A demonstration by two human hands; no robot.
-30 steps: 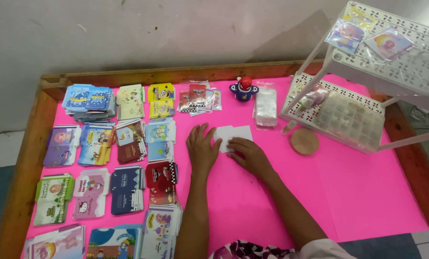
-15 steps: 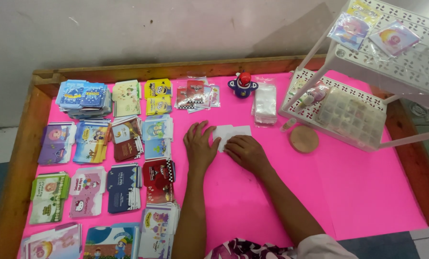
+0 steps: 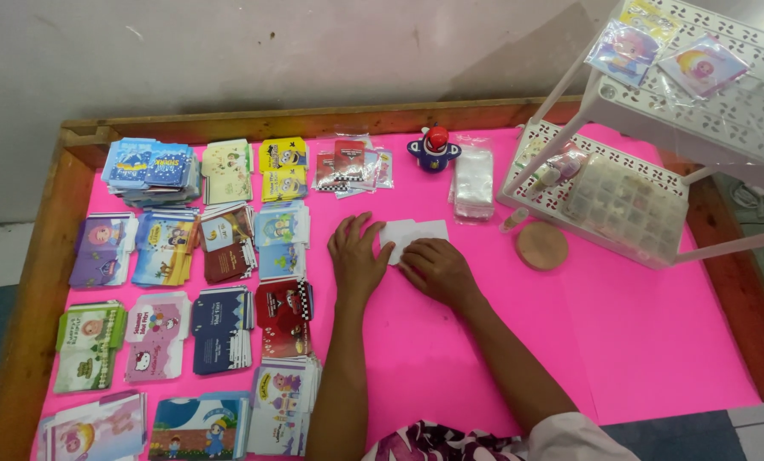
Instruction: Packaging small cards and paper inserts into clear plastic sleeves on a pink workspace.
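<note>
A small white flat packet [image 3: 416, 230] lies on the pink table cover [image 3: 655, 341] near the middle. My left hand [image 3: 358, 258] rests flat with fingers spread, its fingertips at the packet's left edge. My right hand [image 3: 437, 269] presses palm down on the packet's lower right part, fingers curled over it. Most of the packet is hidden under the two hands.
Several stacks of colourful printed card packs [image 3: 211, 290] fill the left half. At the back stand a blue and red toy figure [image 3: 434, 148] and a clear plastic bag stack [image 3: 473, 181]. A white perforated rack [image 3: 621, 196] stands right, a round wooden disc [image 3: 541, 246] beside it. A wooden rim [image 3: 313, 119] borders the table.
Both hands stay on the white packet. The view has shifted slightly; the hands' pose barely differs.
</note>
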